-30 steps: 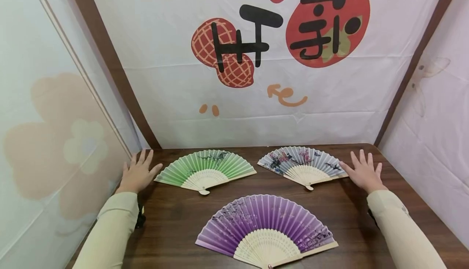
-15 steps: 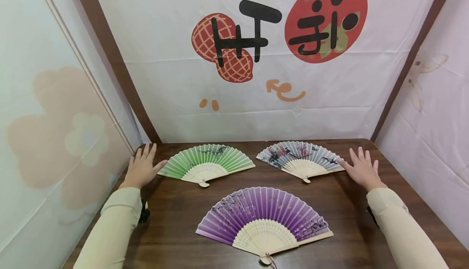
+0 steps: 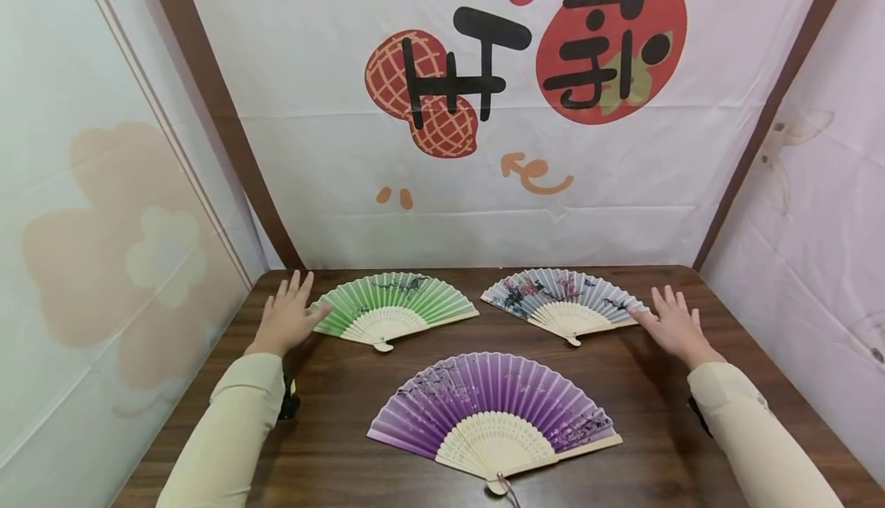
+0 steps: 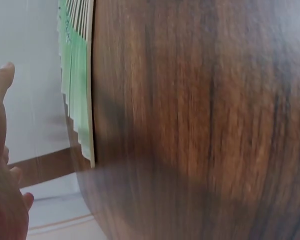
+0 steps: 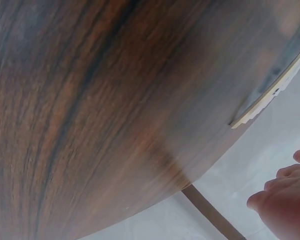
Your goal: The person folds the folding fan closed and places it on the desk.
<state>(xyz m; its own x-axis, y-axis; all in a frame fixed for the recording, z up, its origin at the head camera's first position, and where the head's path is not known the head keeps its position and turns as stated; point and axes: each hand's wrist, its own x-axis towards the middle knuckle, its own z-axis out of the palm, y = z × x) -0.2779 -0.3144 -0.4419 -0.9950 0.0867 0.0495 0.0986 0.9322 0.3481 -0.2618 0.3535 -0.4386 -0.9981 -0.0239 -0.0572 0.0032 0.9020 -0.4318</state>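
Three spread folding fans lie on the brown wooden table (image 3: 332,431). The green fan (image 3: 442,304) is at the back left, the grey-blue floral fan (image 3: 539,293) at the back right, and the purple fan (image 3: 498,385) in front between them. My left hand (image 3: 286,320), fingers extended, is over the left end of the green fan; the left wrist view shows it apart from that fan (image 4: 75,75). My right hand (image 3: 676,327), likewise spread, has its thumb at the right end of the floral fan in the head view. The right wrist view shows this hand (image 5: 285,200) apart from the fan (image 5: 275,85). Neither hand holds anything.
A white cloth wall (image 3: 346,239) with printed peanuts and dark characters stands behind the table. Cloth side walls (image 3: 62,300) rise at left and right, with brown bands at the corners. A tassel cord (image 3: 510,493) hangs from the purple fan's pivot.
Both hands have moved inward, the left hand rightward to the green fan's edge and the right hand slightly leftward over the floral fan's end. The head view has shifted slightly; the fans look unmoved.
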